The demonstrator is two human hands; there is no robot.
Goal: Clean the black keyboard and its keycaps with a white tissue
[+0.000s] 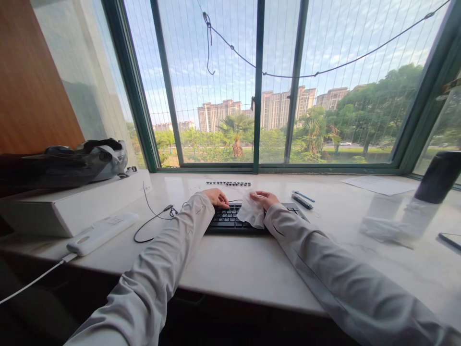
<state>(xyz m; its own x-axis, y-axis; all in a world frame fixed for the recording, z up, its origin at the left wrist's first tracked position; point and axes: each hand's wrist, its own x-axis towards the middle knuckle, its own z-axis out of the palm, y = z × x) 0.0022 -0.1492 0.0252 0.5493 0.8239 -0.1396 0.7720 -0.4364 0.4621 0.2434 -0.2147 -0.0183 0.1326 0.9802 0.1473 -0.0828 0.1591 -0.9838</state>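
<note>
A black keyboard (226, 224) lies on the pale marble-look counter in front of me. My left hand (217, 197) rests on its far left part, fingers bent and held close together against it; the fingertips are partly hidden. Over the right half of the keys, my right hand (265, 199) pinches a crumpled white tissue (251, 211), which hangs down and covers several keys. Behind the keyboard, several small black keycaps (228, 183) stand in a row on the counter.
To the right lie a dark pen-like tool (301, 201), a thin blue stick (304, 196), a clear plastic bag (387, 229), paper (378, 184) and a black bottle (438, 177). Leftward are a black cable (153, 223), a white power strip (104, 233) and a white box (77, 204). Windows (256, 96) stand behind.
</note>
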